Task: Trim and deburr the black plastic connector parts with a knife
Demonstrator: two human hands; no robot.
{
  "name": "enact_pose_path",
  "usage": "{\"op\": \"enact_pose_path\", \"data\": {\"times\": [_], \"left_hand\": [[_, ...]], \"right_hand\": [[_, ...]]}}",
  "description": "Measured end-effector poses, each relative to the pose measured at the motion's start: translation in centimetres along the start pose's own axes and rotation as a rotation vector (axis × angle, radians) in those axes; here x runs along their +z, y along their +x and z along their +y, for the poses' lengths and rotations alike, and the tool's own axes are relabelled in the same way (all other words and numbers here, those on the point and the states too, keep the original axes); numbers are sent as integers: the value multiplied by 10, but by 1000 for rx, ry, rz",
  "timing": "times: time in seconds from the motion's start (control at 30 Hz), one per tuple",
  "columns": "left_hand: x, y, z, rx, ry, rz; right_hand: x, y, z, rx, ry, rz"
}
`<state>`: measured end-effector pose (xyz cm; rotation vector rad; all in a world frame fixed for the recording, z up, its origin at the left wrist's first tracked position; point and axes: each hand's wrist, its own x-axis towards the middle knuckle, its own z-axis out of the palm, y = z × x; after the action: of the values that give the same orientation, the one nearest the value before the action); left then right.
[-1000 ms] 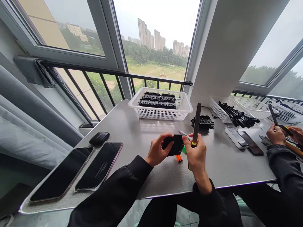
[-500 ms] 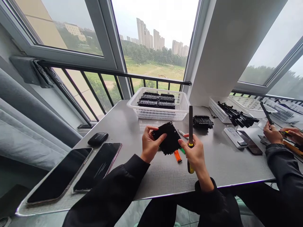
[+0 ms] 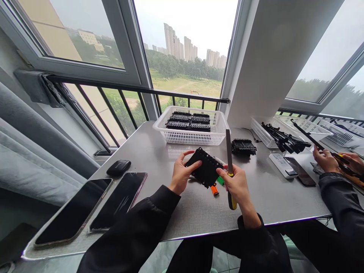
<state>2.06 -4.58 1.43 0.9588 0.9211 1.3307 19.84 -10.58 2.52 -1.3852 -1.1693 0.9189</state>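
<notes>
A flat black plastic part [image 3: 205, 169] with a toothed edge is tilted above the table in front of me. My left hand [image 3: 181, 173] is closed on its left side, thumb on the face. My right hand [image 3: 236, 182] grips a file [image 3: 229, 149] with a black-and-yellow handle, its blade pointing up. The right thumb also touches the part's right edge. Beneath the part lie an orange piece [image 3: 215, 190] and a green piece [image 3: 220, 181], both partly hidden.
A white basket [image 3: 193, 137] of similar black parts stands at the back. A stack of black parts [image 3: 243, 147] sits right of it. Two phones [image 3: 119, 201] and a black case [image 3: 118, 168] lie left. At right, a co-worker's hands [image 3: 327, 161] hold a long black piece beside more baskets.
The black part has turned in my hands and tilted, showing more of its toothed edge. The file has shifted slightly. The co-worker's long black piece has swung leftward.
</notes>
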Motion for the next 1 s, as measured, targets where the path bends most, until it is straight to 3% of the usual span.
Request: {"op": "enact_pose_path", "data": {"times": [0.13,0.27,0.43,0.63,1.0], "left_hand": [[-1,-2,1,-136,112,-198],[1,-6,-1,-189,44,-321],[2,-5,-5,-120,-9,-248],[2,-3,-7,-22,28,-172],[4,-6,-12,127,151,-201]], "right_hand": [[-13,3,1,-1,-23,6],[-22,5,2,-4,-14,7],[-36,5,4,-56,18,27],[-53,-1,-3,-159,-366,-16],[-11,-13,-7,-223,-610,-3]]}}
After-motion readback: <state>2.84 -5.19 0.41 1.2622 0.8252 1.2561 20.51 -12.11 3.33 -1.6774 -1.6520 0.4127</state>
